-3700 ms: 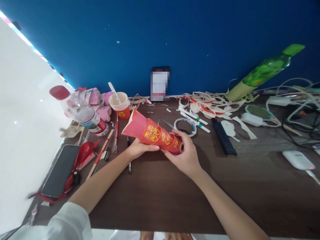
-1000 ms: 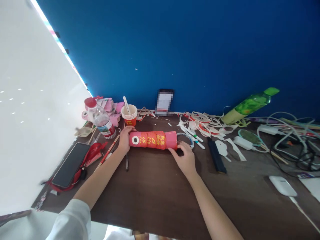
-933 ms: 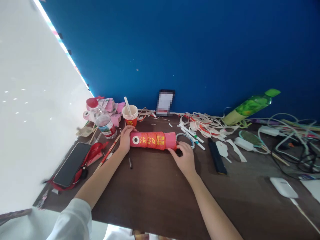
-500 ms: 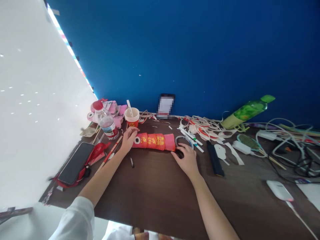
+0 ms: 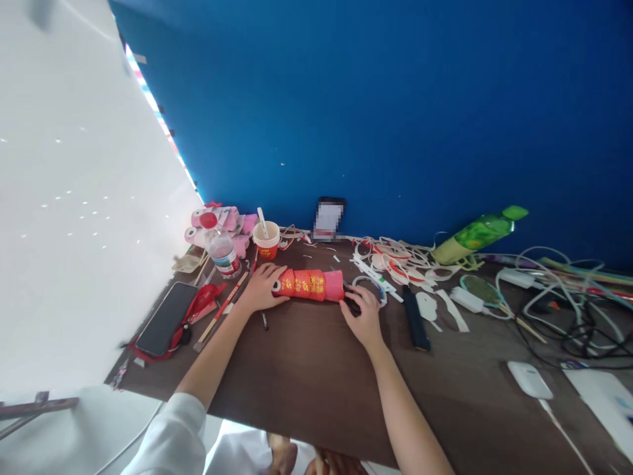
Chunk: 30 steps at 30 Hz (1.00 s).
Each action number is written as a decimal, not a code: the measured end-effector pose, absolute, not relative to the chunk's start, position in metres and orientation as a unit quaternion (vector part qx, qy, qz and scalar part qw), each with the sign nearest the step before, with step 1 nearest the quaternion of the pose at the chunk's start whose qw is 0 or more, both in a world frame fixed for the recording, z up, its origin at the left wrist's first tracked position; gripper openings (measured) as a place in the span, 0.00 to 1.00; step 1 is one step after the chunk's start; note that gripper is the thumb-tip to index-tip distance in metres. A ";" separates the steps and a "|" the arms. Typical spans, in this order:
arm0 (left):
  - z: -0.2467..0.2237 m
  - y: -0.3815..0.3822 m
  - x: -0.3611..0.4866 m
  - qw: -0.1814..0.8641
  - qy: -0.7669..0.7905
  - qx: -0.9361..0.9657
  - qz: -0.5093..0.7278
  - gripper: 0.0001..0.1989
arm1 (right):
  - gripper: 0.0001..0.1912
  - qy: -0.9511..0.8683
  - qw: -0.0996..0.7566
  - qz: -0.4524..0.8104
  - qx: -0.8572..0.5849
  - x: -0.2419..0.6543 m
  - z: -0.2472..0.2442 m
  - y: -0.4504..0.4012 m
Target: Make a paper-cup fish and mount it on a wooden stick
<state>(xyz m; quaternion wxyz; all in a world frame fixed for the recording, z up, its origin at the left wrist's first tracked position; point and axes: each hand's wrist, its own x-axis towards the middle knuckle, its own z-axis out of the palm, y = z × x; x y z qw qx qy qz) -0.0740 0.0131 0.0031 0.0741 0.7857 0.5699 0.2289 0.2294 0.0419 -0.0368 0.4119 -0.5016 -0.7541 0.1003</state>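
Head view: left hand [image 5: 263, 290] holds red tube [image 5: 307, 284], right hand [image 5: 364, 318] half-curled at its other end, hold unclear; squeeze lightly, it could dent.

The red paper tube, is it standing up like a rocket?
No, the red paper tube lies on its side on the table, between the left hand and the right hand.

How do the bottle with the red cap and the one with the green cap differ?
The red-capped bottle is clear with a partly red label; the green-capped bottle is mostly green, paler toward its base. The red-capped bottle looks nearly upright, while the green-capped bottle slants sharply. Both are capped.
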 end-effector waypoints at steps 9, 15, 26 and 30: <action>0.009 0.000 -0.060 0.010 0.579 0.792 0.193 0.35 | 0.11 -0.716 0.472 0.222 -0.465 0.221 -0.031 0.034; 0.011 0.000 -0.046 0.002 0.569 0.801 0.185 0.35 | 0.15 -0.642 0.494 0.324 -0.488 0.221 -0.033 0.029; 0.019 0.004 -0.033 0.019 0.589 0.787 0.182 0.33 | 0.19 -0.503 0.525 0.460 -0.510 0.217 -0.028 0.023; 0.023 0.006 -0.033 0.022 0.585 0.788 0.191 0.32 | 0.19 -0.470 0.533 0.492 -0.502 0.216 -0.025 0.021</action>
